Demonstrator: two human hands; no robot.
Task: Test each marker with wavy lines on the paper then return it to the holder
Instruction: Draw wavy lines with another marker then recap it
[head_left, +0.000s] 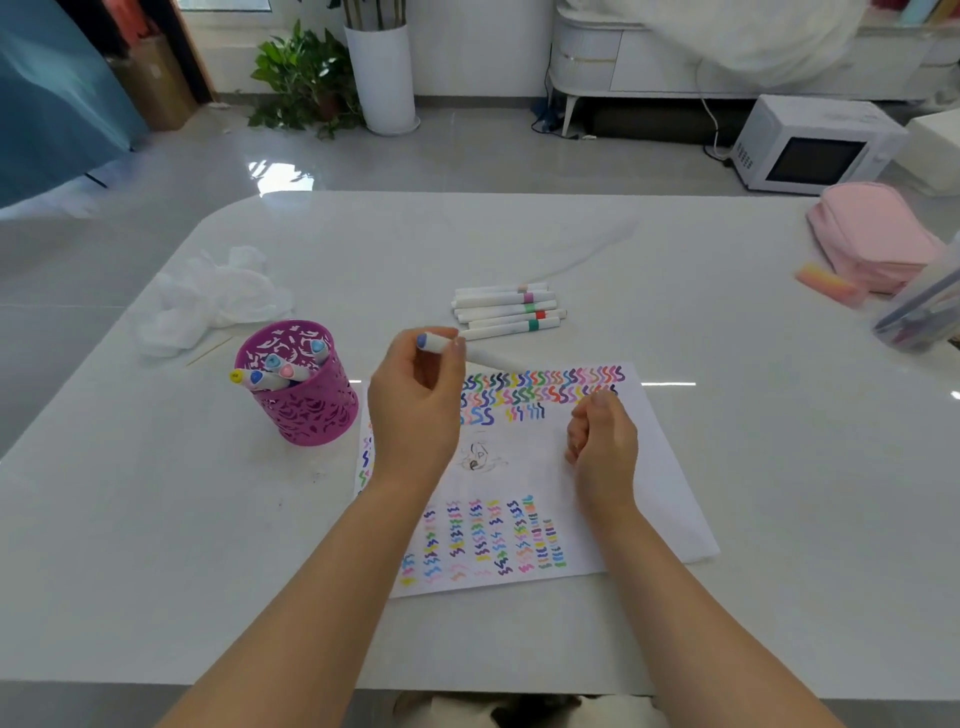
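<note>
White table (675, 260): paper (665, 493), purple holder (306, 410), loose markers (506, 309), tissue (208, 296), pink pouch (872, 234)

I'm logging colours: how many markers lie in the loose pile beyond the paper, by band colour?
Pale pink band: 1
Purple band: 1
Green band: 2
Red band: 1
Total: 5 markers

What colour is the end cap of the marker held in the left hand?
Blue; the marker in the left hand shows it in the head view.
</note>
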